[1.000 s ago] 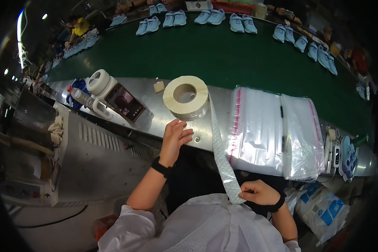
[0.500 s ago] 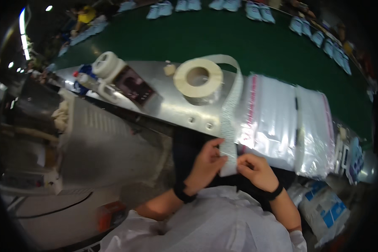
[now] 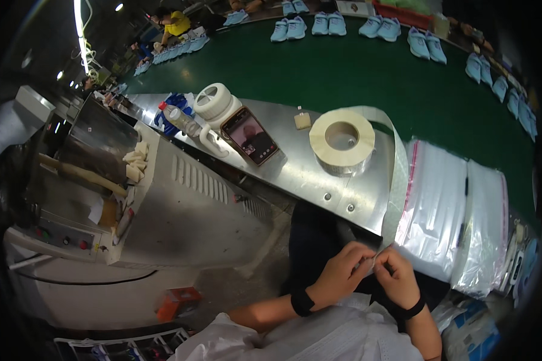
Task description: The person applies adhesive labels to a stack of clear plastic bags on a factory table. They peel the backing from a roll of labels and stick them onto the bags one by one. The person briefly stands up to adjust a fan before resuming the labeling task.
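A long pale strip of labels runs off a cream roll on the metal ledge and hangs down over its near edge. Its lower end is between my two hands, close in front of my body. My left hand is closed in a pinch at the strip's end. Right beside it, my right hand also pinches that end, with fingertips almost touching the left ones. The very tip of the strip is mostly hidden by my fingers. Stacked clear plastic bags lie just right of the strip.
Left of the roll a phone leans on a white jug, near a small bottle. Pairs of light blue shoes line the far side of the green belt. A grey metal machine stands at left.
The view has swung left, so the ledge and roll appear farther right. My hands have drawn closer together at the strip's end, and less of the end shows.
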`<action>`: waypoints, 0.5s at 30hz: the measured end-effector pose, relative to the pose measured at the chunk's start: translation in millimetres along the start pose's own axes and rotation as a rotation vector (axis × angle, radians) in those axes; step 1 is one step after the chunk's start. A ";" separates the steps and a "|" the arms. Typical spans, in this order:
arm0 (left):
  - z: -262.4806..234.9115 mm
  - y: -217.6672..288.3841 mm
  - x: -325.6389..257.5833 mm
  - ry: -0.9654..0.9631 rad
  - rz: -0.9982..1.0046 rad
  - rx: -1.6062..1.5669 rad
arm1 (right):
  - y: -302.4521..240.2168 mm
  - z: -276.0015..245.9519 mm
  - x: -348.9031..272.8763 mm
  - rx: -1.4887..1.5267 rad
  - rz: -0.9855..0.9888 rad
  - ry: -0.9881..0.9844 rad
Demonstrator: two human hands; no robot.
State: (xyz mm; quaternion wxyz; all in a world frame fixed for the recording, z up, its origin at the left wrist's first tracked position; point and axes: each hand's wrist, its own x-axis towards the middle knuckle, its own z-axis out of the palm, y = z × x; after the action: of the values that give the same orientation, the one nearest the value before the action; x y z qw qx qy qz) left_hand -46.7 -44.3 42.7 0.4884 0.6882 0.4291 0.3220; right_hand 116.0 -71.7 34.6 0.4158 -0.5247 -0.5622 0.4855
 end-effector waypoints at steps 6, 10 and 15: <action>-8.0 -5.0 4.0 -0.035 -0.003 -0.045 | -8.2 5.0 2.4 -0.182 -0.099 0.052; -16.5 -9.7 13.7 0.022 0.110 0.030 | -8.7 -3.0 -2.2 -0.188 -0.038 0.046; -25.0 -4.1 39.3 0.111 0.136 0.080 | 5.5 -15.5 -23.5 -0.373 -0.021 0.004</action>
State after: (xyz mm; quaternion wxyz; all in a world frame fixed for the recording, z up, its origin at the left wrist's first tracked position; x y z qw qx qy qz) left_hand -52.7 1.8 47.6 0.4128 0.7158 0.4205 0.3747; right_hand 134.6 -93.4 33.0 0.3175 -0.5877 -0.6471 0.3676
